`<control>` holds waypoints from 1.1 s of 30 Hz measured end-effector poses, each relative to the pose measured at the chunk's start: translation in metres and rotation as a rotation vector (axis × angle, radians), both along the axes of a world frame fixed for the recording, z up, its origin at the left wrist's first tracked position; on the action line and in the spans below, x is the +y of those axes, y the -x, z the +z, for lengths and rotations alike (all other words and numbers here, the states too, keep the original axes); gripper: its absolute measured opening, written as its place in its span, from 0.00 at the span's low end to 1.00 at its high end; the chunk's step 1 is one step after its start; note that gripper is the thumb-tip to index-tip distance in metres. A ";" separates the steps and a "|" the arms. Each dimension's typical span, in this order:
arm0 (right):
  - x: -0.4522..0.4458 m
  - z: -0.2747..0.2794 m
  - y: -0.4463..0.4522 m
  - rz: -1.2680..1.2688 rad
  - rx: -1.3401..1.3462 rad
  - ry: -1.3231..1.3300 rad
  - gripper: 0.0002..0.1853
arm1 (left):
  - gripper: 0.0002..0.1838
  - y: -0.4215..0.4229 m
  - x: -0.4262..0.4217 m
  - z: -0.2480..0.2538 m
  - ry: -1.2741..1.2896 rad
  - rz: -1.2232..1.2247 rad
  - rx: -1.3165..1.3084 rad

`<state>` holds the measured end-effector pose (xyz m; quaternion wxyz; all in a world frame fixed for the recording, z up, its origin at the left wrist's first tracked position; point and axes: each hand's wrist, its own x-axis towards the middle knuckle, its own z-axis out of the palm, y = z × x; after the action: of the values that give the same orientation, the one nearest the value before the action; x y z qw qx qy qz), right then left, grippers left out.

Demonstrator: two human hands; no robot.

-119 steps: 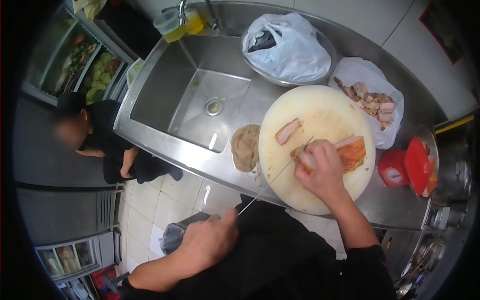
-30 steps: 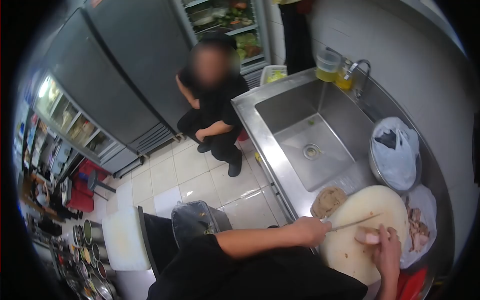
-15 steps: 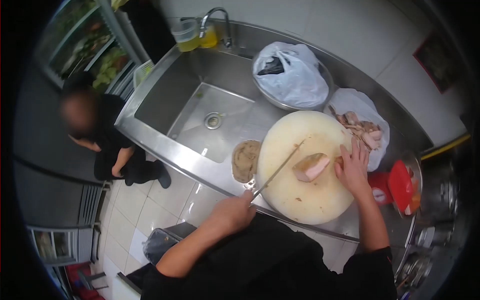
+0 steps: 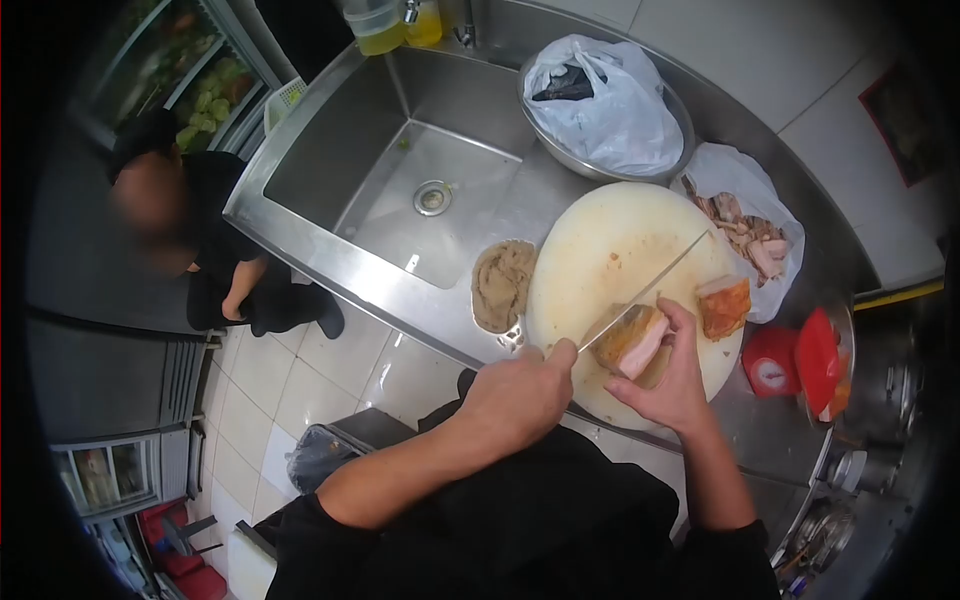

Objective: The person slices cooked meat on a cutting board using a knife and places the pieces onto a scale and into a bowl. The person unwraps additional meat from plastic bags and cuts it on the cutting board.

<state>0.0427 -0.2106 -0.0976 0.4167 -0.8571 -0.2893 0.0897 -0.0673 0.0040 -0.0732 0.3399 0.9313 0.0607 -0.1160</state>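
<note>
My left hand (image 4: 525, 395) is closed around the handle of a knife (image 4: 668, 273), whose long blade points up and to the right over the round cutting board (image 4: 590, 230). Thumb and fingers of my right hand (image 4: 675, 385) grip a chunk of cooked meat (image 4: 638, 352) with a pale cut face and browned skin. The blade passes along the chunk's upper side; whether it touches is unclear. A second browned piece of meat (image 4: 724, 307) lies apart at the board's right edge.
A white plastic bag (image 4: 785, 210) with meat strips lies behind the board. A metal bowl (image 4: 683, 120) holds another bag. Left are a folded brown cloth (image 4: 503, 285) and a sink (image 4: 360, 215). A red scale (image 4: 770, 370) stands right. A person (image 4: 215, 225) is at far left.
My right hand has left the piece at the right and taken hold of the chunk. My left hand has moved right, bringing the knife over the chunk. The view has shifted slightly.
</note>
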 end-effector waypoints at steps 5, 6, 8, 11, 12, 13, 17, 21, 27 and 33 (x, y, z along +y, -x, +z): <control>0.005 -0.027 0.008 -0.036 -0.196 -0.068 0.50 | 0.08 -0.011 -0.011 0.004 -0.035 -0.045 -0.094; 0.007 -0.032 0.006 -0.043 -0.222 -0.076 0.48 | 0.08 -0.014 -0.013 0.004 -0.030 -0.046 -0.092; 0.010 -0.040 0.003 -0.054 -0.241 -0.105 0.46 | 0.08 -0.017 -0.017 0.002 -0.023 -0.037 -0.083; 0.011 -0.045 0.002 -0.063 -0.240 -0.133 0.44 | 0.09 -0.014 -0.016 0.000 -0.038 -0.035 -0.064; 0.010 -0.045 0.000 -0.059 -0.249 -0.126 0.44 | 0.10 -0.006 -0.014 0.001 -0.057 -0.038 -0.025; 0.010 -0.046 0.000 -0.057 -0.255 -0.119 0.44 | 0.11 0.008 -0.009 0.005 -0.076 -0.044 0.017; 0.011 -0.040 -0.002 -0.058 -0.237 -0.115 0.44 | 0.13 0.062 0.020 0.038 -0.150 -0.110 0.311; 0.013 -0.044 -0.007 -0.053 -0.193 -0.172 0.43 | 0.12 0.040 0.016 0.041 -0.114 -0.113 0.311; 0.010 -0.056 -0.009 -0.016 -0.264 -0.187 0.42 | 0.12 -0.020 -0.008 0.018 -0.058 -0.110 0.326; 0.005 -0.053 -0.005 -0.049 -0.263 -0.149 0.42 | 0.12 0.042 0.020 0.043 -0.078 -0.102 0.461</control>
<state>0.0479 -0.2058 -0.1503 0.4398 -0.8348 -0.3265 -0.0554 -0.1095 0.0241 -0.0305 0.2746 0.8944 0.0939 -0.3402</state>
